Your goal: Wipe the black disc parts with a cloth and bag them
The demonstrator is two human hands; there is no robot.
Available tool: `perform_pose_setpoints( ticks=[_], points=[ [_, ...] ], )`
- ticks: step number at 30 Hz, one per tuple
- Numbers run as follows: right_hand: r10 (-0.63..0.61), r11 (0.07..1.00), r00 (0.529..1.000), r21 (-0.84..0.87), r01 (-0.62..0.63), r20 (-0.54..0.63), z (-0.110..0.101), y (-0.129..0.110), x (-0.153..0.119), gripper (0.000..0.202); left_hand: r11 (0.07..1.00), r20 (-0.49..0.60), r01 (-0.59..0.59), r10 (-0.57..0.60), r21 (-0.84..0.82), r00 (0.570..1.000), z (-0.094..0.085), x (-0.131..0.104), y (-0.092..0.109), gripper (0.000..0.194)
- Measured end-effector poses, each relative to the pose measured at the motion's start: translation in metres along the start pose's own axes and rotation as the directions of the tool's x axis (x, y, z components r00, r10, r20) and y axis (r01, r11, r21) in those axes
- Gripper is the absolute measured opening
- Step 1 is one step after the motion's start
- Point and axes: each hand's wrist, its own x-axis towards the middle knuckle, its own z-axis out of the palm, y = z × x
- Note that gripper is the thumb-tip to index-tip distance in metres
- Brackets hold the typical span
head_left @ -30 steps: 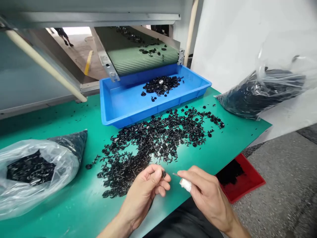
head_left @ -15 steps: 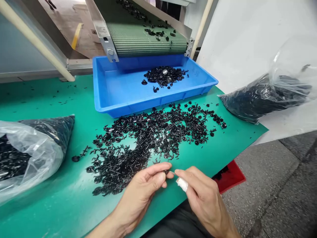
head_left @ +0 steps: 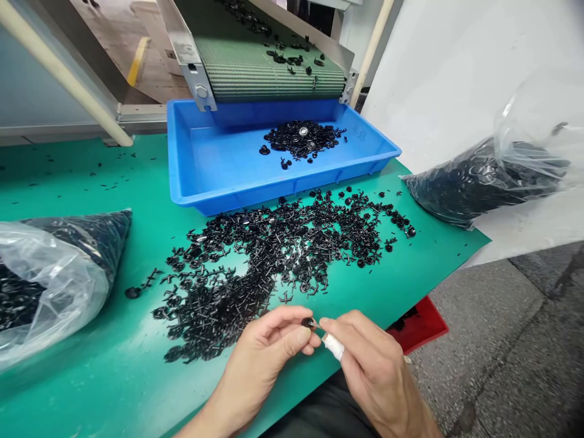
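Note:
My left hand (head_left: pixel 274 350) pinches a small round black plastic part (head_left: pixel 308 322) between thumb and fingers. My right hand (head_left: pixel 371 359) is closed beside it, gripping a thin, pale, blade-like tool (head_left: pixel 316 325) whose tip reaches the part. White wrapping (head_left: pixel 334 347) shows at the right thumb; whether it covers the thumb or the tool's handle I cannot tell. Just beyond both hands, a wide heap of small black plastic parts (head_left: pixel 264 255) with thin cross-shaped stems is spread over the green tabletop (head_left: pixel 114 383).
Behind the heap stands a blue tray (head_left: pixel 214 164) holding a pile of black parts, under a green conveyor belt (head_left: pixel 274 88). Clear plastic bags of black pieces sit at left (head_left: pixel 91 261) and right (head_left: pixel 483 176). A red bin (head_left: pixel 426 328) lies below the table's right edge.
My left hand has turned the black part so more of its round face shows. Both hands remain together, slightly lower in view. The camera has shifted a little.

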Motion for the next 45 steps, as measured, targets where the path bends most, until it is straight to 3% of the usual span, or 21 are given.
perform_pose_setpoints(
  ticks=[14,26,31,36,40,42,45],
  points=[
    [-0.022,0.994,0.995,-0.111,0.011,-0.095,0.006,-0.014,0.003,0.031,0.998,-0.045,-0.059,0.059,0.001,0.997,0.003,0.0,-0.003,0.013],
    [-0.04,0.98,0.977,-0.2,-0.003,-0.211,0.02,-0.024,0.004,0.024,0.983,-0.176,-0.14,0.16,0.12,0.971,0.008,-0.001,-0.004,0.014],
    [0.037,0.978,0.989,-0.196,-0.066,-0.146,0.02,-0.022,0.005,0.028,0.978,-0.227,-0.119,0.157,0.172,0.961,0.011,-0.002,-0.004,0.015],
    [0.237,0.971,0.971,0.02,-0.238,0.015,0.013,-0.02,0.005,0.027,0.962,-0.235,-0.084,0.147,0.258,0.961,0.01,-0.002,-0.005,0.017],
    [0.306,0.938,0.945,0.129,-0.32,0.117,0.005,-0.01,0.009,0.026,0.967,-0.262,-0.07,0.135,0.245,0.956,0.009,0.001,-0.008,0.029],
    [0.334,0.934,0.937,0.099,-0.344,0.1,0.0,-0.001,0.014,0.026,0.967,-0.268,-0.084,0.149,0.241,0.952,0.007,0.002,-0.009,0.034],
    [0.355,0.935,0.935,-0.014,-0.355,-0.013,-0.003,0.013,0.026,0.024,0.954,-0.192,-0.107,0.165,0.28,0.967,0.006,0.004,-0.007,0.024]
  ],
)
